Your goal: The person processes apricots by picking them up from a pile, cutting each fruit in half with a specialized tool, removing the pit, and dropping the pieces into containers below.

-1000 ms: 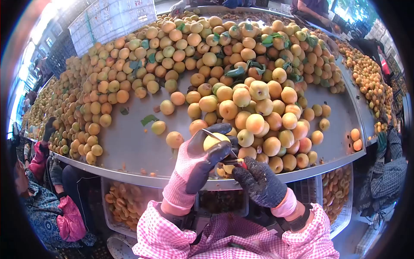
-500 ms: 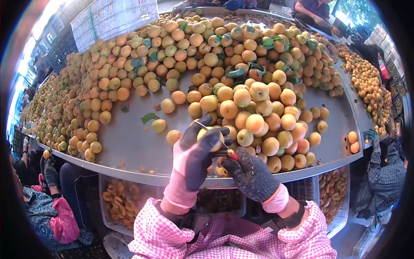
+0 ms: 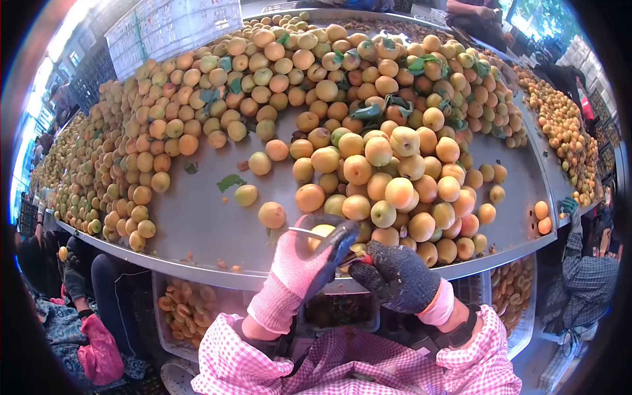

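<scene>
My left hand (image 3: 315,257), in a pink glove with a dark coated palm, is closed around an apricot (image 3: 321,232) just over the table's front edge. A thin pale strip crosses the glove beside the fruit; I cannot make out what it is. My right hand (image 3: 400,278), in a dark knitted glove, grips a small red-handled knife (image 3: 363,259). Its blade is mostly hidden by the left fingers. Both hands meet at the knife. Just beyond them lies a heap of whole apricots (image 3: 399,193) on the metal table (image 3: 204,217).
Larger apricot piles (image 3: 191,99) with green leaves cover the back and left. A white crate (image 3: 174,33) stands behind. Below the front edge are bins of halved apricots (image 3: 187,306) and a dark-filled bin (image 3: 337,311). Co-workers sit at both sides, one with a dark-gloved hand (image 3: 74,280).
My left hand has turned and lowered slightly with the apricot, its fingers now pointing more to the right. My right hand has shifted slightly right and down. The head view has moved a little.
</scene>
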Tool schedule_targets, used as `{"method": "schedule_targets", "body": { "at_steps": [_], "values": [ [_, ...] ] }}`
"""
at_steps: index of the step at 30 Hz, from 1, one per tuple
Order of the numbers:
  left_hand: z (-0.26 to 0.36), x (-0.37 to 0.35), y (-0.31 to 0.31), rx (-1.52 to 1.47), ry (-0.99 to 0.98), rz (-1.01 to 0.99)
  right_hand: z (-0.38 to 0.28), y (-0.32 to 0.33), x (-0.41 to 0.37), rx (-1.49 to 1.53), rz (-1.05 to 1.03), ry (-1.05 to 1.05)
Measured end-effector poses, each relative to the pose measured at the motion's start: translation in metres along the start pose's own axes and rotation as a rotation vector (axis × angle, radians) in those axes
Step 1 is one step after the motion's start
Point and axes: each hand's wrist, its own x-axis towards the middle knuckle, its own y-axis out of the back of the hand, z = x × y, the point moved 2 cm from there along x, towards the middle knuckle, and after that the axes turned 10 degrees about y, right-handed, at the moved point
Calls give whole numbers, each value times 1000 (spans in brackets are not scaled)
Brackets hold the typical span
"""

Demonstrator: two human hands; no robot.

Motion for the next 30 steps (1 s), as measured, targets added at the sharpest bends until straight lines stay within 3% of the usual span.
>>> {"method": "schedule_targets", "body": {
  "at_steps": [3, 7, 10, 13, 14, 15, 16, 18, 20, 23, 24, 30],
  "values": [
    [1, -3, 3, 14, -4, -54, 7, 2, 0, 63, -70, 46],
    [1, -6, 10, 48, -14, -88, 3, -1, 7, 121, -13, 178],
    [0, -6, 16, 140, 6, -66, 3, 0, 8, -16, -90, 130],
    [9, -8, 11, -169, -96, -75, 3, -17, 4, -254, 143, 37],
    [7, 4, 24, 476, -737, -13, 3, -20, 5, -254, 248, 82],
    [-5, 7, 28, 325, -912, -70, 0, -21, 5, -256, 241, 68],
    [-5, 7, 31, 151, -599, -114, -6, -20, 3, -259, 232, 54],
    [6, -2, 34, -97, -244, -126, -16, -13, 1, -239, 177, -12],
    [18, -9, 35, -247, -165, -72, -13, -8, 0, -176, 156, 1],
    [14, -6, 26, -209, -283, -29, -11, 2, 1, -230, 55, -39],
    [0, 1, 30, -81, -473, -57, -11, 3, 3, -284, 19, -38],
    [7, -1, 29, 14, -318, 60, -13, -3, 0, -303, 13, -78]
  ]
}}
